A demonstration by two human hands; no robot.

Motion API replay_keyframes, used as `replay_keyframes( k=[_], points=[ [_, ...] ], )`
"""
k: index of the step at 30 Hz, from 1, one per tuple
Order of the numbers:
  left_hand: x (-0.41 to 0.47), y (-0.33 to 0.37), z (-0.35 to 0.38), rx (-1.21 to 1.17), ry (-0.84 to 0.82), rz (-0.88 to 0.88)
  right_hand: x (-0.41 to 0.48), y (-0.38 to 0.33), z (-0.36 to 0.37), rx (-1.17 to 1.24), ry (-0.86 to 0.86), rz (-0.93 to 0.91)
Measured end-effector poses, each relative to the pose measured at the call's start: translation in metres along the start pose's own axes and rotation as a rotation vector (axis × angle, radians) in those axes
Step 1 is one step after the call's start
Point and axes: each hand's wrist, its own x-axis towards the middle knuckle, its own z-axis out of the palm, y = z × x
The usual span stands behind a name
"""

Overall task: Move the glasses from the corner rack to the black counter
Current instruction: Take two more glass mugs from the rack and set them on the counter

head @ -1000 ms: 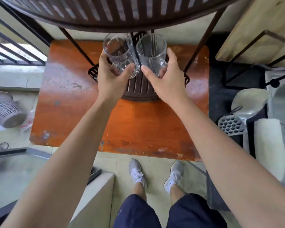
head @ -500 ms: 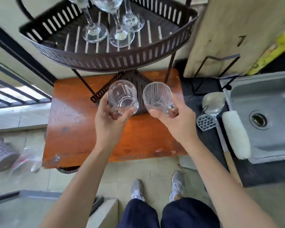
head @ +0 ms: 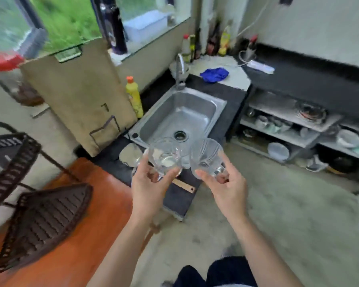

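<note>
My left hand (head: 148, 188) grips a clear glass (head: 165, 155) and my right hand (head: 228, 188) grips a second, ribbed clear glass (head: 206, 155). Both glasses are held side by side in the air, over the near end of the black counter (head: 177, 198) beside the sink. The dark slatted corner rack (head: 44, 220) stands at the left on an orange wooden table (head: 75, 257), well apart from my hands. A second stretch of black counter (head: 311, 83) runs along the right wall.
A steel sink (head: 180, 117) with a tap (head: 180, 69) is set in the counter. A yellow bottle (head: 135, 98) and a wooden board (head: 79, 96) stand left of it. A blue cloth (head: 215, 74) lies behind. Open shelves (head: 288, 129) hold dishes at right.
The view has swung right from the rack to the sink. Both hands have carried the two glasses away from the rack and over the counter's near end.
</note>
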Motion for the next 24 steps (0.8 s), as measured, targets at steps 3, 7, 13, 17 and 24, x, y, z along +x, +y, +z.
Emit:
replay_keyframes(
  k=[3,7,13,17,24],
  points=[
    [0.007,0.029,0.059,-0.019,-0.150,0.070,0.014,-0.005,-0.060,-0.003,0.193,-0.023],
    [0.001,0.069,0.148,-0.050,-0.330,0.148,0.032,0.003,-0.138,-0.007,0.397,-0.003],
    [-0.021,0.116,0.307,-0.094,-0.481,0.190,0.073,0.045,-0.277,-0.004,0.556,0.091],
    [-0.032,0.145,0.417,-0.143,-0.531,0.212,0.111,0.068,-0.377,-0.020,0.643,0.077],
    [-0.029,0.187,0.571,-0.176,-0.644,0.205,0.175,0.104,-0.507,-0.092,0.735,0.070]
  ],
)
